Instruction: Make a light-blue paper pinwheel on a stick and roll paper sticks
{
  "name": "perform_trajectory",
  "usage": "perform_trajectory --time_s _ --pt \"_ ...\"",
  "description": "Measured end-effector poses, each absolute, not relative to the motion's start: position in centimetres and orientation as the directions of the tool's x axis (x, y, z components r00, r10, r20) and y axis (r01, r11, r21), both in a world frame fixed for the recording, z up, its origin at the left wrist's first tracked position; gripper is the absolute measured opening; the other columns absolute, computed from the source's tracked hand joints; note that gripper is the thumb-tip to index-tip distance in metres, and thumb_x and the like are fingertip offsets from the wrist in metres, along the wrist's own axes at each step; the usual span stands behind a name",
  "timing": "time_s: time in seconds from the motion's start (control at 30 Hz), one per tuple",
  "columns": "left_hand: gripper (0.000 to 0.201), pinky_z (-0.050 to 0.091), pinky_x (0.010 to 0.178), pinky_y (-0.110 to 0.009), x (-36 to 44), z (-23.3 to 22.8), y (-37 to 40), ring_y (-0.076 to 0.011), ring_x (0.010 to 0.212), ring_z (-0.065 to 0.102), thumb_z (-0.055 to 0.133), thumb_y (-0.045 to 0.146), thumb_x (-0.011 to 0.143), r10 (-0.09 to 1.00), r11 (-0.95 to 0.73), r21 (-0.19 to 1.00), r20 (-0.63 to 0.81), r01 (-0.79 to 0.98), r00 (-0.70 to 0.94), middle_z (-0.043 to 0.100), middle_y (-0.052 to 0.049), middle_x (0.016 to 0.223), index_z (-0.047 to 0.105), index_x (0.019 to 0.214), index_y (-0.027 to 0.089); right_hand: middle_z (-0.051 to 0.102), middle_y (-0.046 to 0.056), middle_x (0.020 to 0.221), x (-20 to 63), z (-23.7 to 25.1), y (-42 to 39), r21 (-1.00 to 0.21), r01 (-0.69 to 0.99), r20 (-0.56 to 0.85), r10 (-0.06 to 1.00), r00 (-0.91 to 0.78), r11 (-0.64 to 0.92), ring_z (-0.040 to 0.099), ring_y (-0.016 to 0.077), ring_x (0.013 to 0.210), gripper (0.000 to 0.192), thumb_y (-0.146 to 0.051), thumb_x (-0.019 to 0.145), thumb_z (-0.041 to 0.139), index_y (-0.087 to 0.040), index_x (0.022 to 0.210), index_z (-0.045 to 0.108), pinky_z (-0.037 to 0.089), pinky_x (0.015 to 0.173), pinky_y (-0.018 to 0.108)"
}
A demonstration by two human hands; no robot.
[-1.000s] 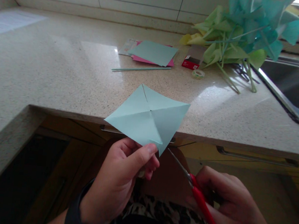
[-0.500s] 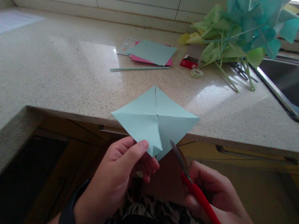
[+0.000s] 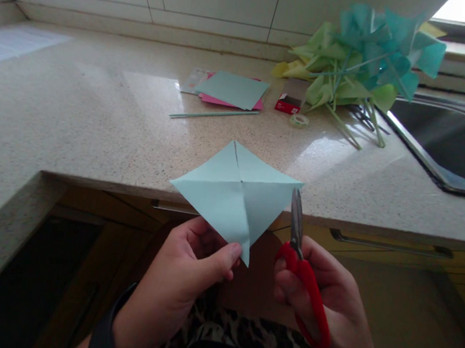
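Observation:
My left hand [image 3: 189, 272] pinches the near corner of a light blue paper square [image 3: 217, 200] between thumb and fingers. The sheet is turned like a diamond, with crossing creases, a small dark dot at its centre and a slit running in from its far corner. It is held out in front of the counter's edge. My right hand [image 3: 323, 294] grips red-handled scissors [image 3: 313, 299], blades pointing up and together, their tips close to the paper's right corner. Whether the tips touch the paper I cannot tell.
On the speckled counter [image 3: 112, 133] lie blue and pink paper sheets [image 3: 233, 90], thin light blue sticks [image 3: 214, 115], a small red box [image 3: 287, 105] and a tape roll [image 3: 299, 120]. Blue and green paper pinwheels [image 3: 364, 60] lie beside the sink [image 3: 447, 147] at right.
The near corner of the paper has gone from folded over to flattened out under my left thumb. My right hand has turned the scissors more upright and moved their tips toward the right corner.

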State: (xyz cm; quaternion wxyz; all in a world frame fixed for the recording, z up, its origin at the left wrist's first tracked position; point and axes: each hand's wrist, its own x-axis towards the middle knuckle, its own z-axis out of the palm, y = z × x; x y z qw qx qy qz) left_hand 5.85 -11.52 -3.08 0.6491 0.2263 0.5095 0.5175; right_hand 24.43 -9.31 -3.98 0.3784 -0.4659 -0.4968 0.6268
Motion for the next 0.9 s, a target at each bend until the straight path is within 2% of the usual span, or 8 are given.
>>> perform_trajectory --time_s 0.13,0.27,0.5,0.73,0.8,0.9 --pt "0.019 0.045 0.056 -0.015 6.1 -3.0 -11.6 -0.0066 0.060 0.055 0.084 0.025 0.077 0.888 0.398 0.804 -0.458 -0.441 -0.034 0.073 -0.002 0.079 0.077 0.092 0.017 0.068 0.000 0.071 23.4 -4.0 -9.0 -0.997 -0.030 -0.065 0.964 -0.258 -0.076 0.059 0.0102 0.057 0.020 -0.033 0.083 0.078 -0.022 0.080 0.062 0.047 0.050 0.018" --pt "0.018 0.046 0.059 -0.018 6.0 -2.9 -11.7 -0.0081 0.061 0.055 0.084 0.030 0.077 0.875 0.446 0.777 -0.483 -0.443 0.034 0.069 -0.001 0.070 0.078 0.085 0.016 0.072 -0.001 0.076 22.4 -3.8 -9.0 -0.995 -0.057 -0.070 0.969 -0.237 -0.085 0.066 0.0122 0.063 0.020 -0.029 0.080 0.081 -0.024 0.083 0.062 0.054 0.056 0.019" --pt "0.021 0.049 0.062 -0.022 5.4 -3.2 -11.5 -0.0101 0.062 0.059 0.085 0.036 0.076 0.868 0.470 0.776 -0.492 -0.421 0.062 0.071 -0.003 0.071 0.078 0.081 0.016 0.069 -0.003 0.072 21.8 -3.9 -8.8 -0.994 -0.050 -0.080 0.975 -0.207 -0.092 0.062 0.0104 0.058 0.024 -0.028 0.078 0.082 -0.023 0.081 0.059 0.053 0.052 0.019" --pt "0.025 0.047 0.061 -0.020 5.4 -3.7 -11.7 -0.0083 0.059 0.059 0.084 0.036 0.078 0.876 0.465 0.761 -0.468 -0.453 0.113 0.070 -0.002 0.071 0.076 0.091 0.017 0.066 -0.003 0.070 21.7 -4.1 -8.6 -0.997 -0.031 -0.066 0.977 -0.205 -0.074 0.060 0.0109 0.056 0.026 -0.033 0.078 0.081 -0.023 0.079 0.057 0.051 0.050 0.020" --pt "0.026 0.049 0.063 -0.022 5.4 -3.7 -11.7 -0.0092 0.062 0.059 0.084 0.036 0.078 0.883 0.450 0.767 -0.458 -0.458 0.101 0.071 -0.003 0.077 0.076 0.094 0.017 0.066 -0.003 0.069 21.7 -4.1 -8.5 -0.997 -0.031 -0.068 0.976 -0.207 -0.076 0.060 0.0110 0.056 0.026 -0.034 0.079 0.080 -0.022 0.079 0.057 0.050 0.050 0.020" --pt "0.025 0.049 0.061 -0.022 5.5 -3.6 -11.7 -0.0104 0.062 0.059 0.084 0.036 0.077 0.884 0.442 0.771 -0.460 -0.459 0.079 0.070 -0.003 0.075 0.075 0.091 0.017 0.066 -0.002 0.069 21.7 -4.1 -8.5 -0.995 -0.033 -0.082 0.974 -0.209 -0.090 0.061 0.0121 0.057 0.027 -0.036 0.079 0.080 -0.023 0.079 0.057 0.051 0.051 0.022"
